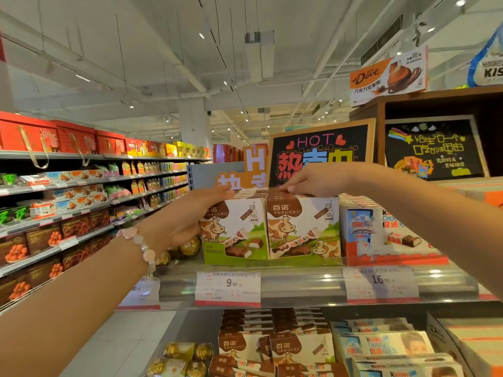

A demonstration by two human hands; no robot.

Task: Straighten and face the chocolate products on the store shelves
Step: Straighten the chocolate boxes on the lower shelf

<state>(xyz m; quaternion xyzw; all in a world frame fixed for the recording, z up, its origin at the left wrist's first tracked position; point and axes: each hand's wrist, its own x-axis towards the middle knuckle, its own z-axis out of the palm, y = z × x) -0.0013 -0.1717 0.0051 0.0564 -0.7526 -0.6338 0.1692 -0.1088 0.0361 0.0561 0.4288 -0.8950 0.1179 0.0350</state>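
Two green-and-white Bainuo chocolate display boxes with a cow picture stand side by side on the upper shelf, the left box (234,229) and the right box (303,229). My left hand (187,216) holds the left side of the left box, fingers reaching over its top edge. My right hand (307,180) rests on top of the right box, its fingertips pinching the upright packs inside. Kinder chocolate boxes (386,232) stand to the right on the same shelf.
Price tags (228,288) hang on the shelf rail (299,284). Below lie more Bainuo packs (275,341), Kinder packs (386,346) and gold-wrapped chocolates (179,357). A "HOT" chalkboard sign (321,151) stands behind the boxes. A long aisle shelf (68,202) runs along the left.
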